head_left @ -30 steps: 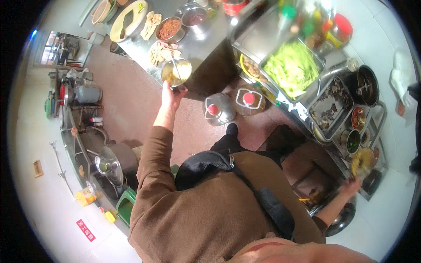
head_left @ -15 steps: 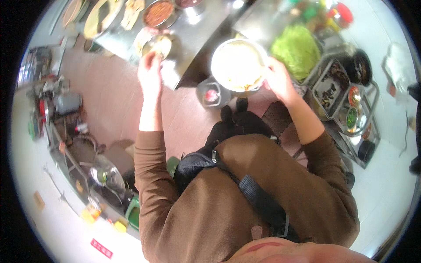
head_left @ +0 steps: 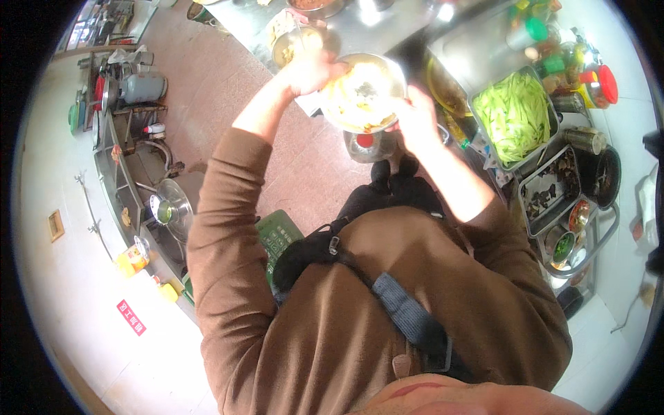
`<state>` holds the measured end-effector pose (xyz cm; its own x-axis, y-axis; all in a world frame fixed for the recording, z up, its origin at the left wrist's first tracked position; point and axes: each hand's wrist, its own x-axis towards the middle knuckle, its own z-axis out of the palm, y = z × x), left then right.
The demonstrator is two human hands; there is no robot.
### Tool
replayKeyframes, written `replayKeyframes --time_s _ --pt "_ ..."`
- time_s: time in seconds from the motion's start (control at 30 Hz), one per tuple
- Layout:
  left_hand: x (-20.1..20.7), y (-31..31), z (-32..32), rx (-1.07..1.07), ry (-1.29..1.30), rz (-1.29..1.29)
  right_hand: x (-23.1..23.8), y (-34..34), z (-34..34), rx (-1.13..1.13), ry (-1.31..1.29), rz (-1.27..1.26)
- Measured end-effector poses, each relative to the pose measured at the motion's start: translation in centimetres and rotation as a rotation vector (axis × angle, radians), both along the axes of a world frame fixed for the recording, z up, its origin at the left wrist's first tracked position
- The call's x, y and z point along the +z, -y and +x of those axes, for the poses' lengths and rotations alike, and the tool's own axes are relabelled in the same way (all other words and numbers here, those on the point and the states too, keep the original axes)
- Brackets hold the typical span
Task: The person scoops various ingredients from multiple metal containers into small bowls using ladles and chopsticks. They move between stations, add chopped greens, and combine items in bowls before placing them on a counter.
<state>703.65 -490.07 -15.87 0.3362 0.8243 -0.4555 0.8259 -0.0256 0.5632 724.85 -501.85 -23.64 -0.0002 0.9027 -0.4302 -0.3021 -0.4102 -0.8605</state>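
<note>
A round metal bowl, washed out by glare, is held up in front of me over the floor. Pale yellowish food lies in it, with a white patch and dark specks in the middle. My right hand grips the rim from the right. At the upper left rim is my left hand, its fingers closed at the edge and partly lost in the glare. Just beyond that hand, a smaller bowl with pale contents sits on the steel counter.
To the right stand a tray of shredded green vegetable, a metal tray of dark pieces, a black pan and several jars. A bin is below the bowl. Left are a gas cylinder and a green crate.
My left hand has moved right, from the smaller bowl to the held bowl's rim. The right hand still grips that bowl, which now shows more of its contents. The view has turned rightward.
</note>
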Motion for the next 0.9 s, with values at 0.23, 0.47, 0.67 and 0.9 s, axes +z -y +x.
replayKeyframes --time_s 0.23,0.47,0.67,0.9 --pt "-9.2 7.4 2.5 0.998 0.415 -0.228 -5.0 0.4 -3.0 -0.236 -0.233 -0.215" --pt "-5.6 3.6 -2.8 0.330 0.138 -0.340 -2.4 -0.3 0.7 0.268 -0.083 -0.387" --pt "-2.2 -3.4 -2.0 -0.478 -0.054 -0.289 -1.0 -6.8 0.6 0.725 0.130 -0.087" --pt "-6.8 -6.8 -3.3 -0.189 0.322 -0.400 -2.5 -3.1 -4.3 -0.032 0.306 0.029"
